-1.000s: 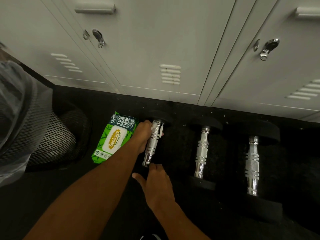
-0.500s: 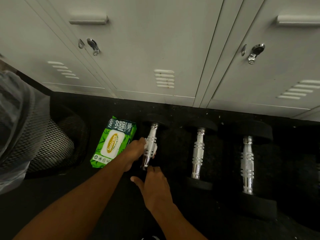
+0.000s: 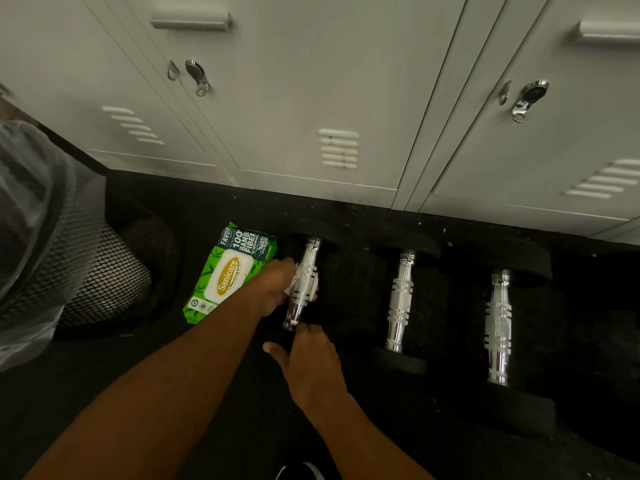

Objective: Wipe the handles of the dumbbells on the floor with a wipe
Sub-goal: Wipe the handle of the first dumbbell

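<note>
One white wipe (image 3: 293, 283) is being gripped by the left hand (image 3: 273, 289) round the leftmost dumbbell's handle (image 3: 309, 259) on the floor (image 3: 349, 292); the right hand (image 3: 313, 365) is resting, fingers relaxed, on its near end. Two more dumbbells (image 3: 400, 303) are lying at three o'clock, a wipes pack (image 3: 230, 273) at nine.

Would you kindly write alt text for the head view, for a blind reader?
A left hand wraps a white wipe round the handle of the leftmost of three dumbbells on a black floor; the right hand rests at its near end. A green wipes pack lies left of it, lockers behind.
</note>
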Action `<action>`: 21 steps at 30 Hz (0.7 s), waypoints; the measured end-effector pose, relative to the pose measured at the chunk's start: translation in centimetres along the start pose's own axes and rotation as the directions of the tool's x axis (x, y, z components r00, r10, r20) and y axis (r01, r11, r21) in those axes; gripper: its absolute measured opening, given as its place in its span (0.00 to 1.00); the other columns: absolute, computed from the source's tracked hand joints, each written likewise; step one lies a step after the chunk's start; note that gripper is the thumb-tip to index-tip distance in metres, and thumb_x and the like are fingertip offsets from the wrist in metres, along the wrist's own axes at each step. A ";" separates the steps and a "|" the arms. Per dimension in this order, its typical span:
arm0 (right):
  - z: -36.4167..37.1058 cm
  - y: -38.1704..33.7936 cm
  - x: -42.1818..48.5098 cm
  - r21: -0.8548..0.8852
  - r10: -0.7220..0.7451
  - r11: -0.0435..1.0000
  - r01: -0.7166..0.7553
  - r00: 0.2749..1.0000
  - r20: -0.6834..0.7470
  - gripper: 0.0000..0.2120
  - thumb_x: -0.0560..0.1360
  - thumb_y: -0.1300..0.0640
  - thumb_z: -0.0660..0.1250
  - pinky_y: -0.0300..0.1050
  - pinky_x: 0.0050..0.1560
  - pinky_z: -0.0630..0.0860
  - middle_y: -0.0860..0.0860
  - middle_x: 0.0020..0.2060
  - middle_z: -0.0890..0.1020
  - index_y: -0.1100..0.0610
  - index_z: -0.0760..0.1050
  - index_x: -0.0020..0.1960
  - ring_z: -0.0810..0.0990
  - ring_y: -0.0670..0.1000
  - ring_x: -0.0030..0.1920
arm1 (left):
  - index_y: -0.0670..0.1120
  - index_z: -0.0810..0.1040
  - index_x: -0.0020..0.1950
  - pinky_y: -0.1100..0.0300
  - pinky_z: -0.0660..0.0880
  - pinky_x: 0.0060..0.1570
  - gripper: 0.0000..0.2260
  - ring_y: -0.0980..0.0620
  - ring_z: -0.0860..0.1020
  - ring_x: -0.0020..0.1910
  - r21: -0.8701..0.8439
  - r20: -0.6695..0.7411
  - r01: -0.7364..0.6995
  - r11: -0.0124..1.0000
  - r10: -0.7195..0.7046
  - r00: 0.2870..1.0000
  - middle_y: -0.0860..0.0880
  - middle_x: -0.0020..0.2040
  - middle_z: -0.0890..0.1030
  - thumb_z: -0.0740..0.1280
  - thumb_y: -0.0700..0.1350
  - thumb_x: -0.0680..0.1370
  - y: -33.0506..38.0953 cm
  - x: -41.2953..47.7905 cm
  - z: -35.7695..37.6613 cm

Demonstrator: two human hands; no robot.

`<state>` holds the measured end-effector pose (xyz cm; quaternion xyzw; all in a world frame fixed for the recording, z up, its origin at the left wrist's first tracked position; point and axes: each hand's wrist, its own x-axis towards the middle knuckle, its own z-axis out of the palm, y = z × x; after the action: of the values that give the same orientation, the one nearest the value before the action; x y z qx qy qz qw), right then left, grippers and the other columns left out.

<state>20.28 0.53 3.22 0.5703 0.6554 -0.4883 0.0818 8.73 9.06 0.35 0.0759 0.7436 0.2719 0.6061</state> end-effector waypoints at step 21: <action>-0.7 -0.3 -0.1 -0.055 -0.063 0.997 0.061 0.997 -0.034 0.29 0.74 0.38 0.63 0.43 0.57 0.73 0.54 0.59 0.75 0.57 0.69 0.66 0.75 0.51 0.58 | 0.43 0.78 0.46 0.53 0.73 0.53 0.11 0.45 0.78 0.48 0.377 0.050 -0.054 0.925 0.038 0.998 0.41 0.50 0.81 0.57 0.46 0.79 -2.6 -0.5 -3.0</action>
<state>20.40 0.97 3.81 0.5559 0.6873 -0.4623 0.0701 6.56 5.71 -0.10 0.2144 0.7671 0.1361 0.5891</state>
